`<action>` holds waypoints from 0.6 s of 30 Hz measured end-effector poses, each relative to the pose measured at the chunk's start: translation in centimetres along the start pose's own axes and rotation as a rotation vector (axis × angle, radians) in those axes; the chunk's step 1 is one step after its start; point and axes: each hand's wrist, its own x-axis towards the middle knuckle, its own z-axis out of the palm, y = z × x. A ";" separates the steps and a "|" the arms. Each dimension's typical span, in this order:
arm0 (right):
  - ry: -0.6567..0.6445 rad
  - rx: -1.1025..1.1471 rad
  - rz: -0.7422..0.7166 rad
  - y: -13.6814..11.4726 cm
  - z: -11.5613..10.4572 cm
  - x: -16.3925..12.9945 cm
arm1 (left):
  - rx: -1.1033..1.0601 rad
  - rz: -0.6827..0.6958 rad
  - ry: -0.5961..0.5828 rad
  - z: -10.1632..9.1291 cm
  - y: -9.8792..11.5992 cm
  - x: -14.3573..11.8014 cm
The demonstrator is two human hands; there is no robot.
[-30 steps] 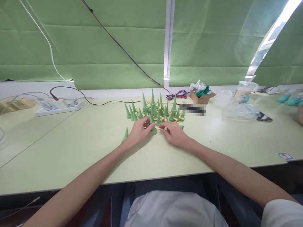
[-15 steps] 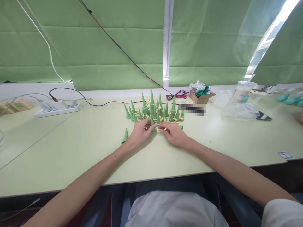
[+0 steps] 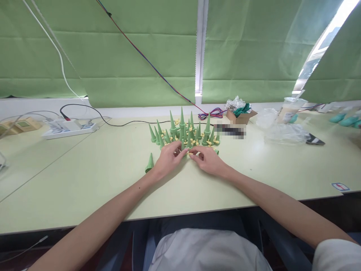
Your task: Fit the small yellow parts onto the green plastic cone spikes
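My left hand (image 3: 169, 159) is closed around a green watering spike (image 3: 183, 145), mostly hidden by the fingers. Between finger and thumb, my right hand (image 3: 209, 160) pinches a small yellow valve piece (image 3: 190, 153) right against that spike, close above the table. Just beyond both hands stands a group of green cone-shaped spikes (image 3: 182, 117), several with yellow valves (image 3: 209, 142) on their sides. One loose spike (image 3: 149, 164) stands left of my left wrist, apart from the group.
A pixelated dark object (image 3: 229, 130) lies behind the group on the right, near a cardboard box (image 3: 240, 119). Further right are a plastic cup (image 3: 289, 111), clear bags (image 3: 287, 133) and a phone (image 3: 315, 139). A power strip (image 3: 70, 130) sits at the left with cables.
The held spike and the yellow piece have shifted slightly between my fingers. Both hands stay in nearly the same place, and the whole view has moved a little.
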 end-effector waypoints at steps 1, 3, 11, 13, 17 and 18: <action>0.004 -0.017 -0.005 0.0 0.1 0.0 | 0.001 -0.006 0.007 0.0 0.0 0.0; 0.010 -0.055 -0.024 0.2 0.1 0.0 | -0.003 -0.010 0.021 0.1 0.1 0.0; 0.018 -0.092 -0.085 0.6 0.1 0.1 | -0.030 0.010 0.010 0.3 0.3 -0.2; 0.030 -0.070 -0.074 0.4 0.1 0.1 | -0.028 0.028 0.005 0.4 0.3 -0.3; 0.054 -0.038 -0.022 0.1 0.0 0.1 | -0.070 0.083 -0.002 0.4 0.4 -0.4; 0.056 -0.032 -0.007 0.0 0.0 0.1 | -0.080 0.097 -0.004 0.4 0.4 -0.4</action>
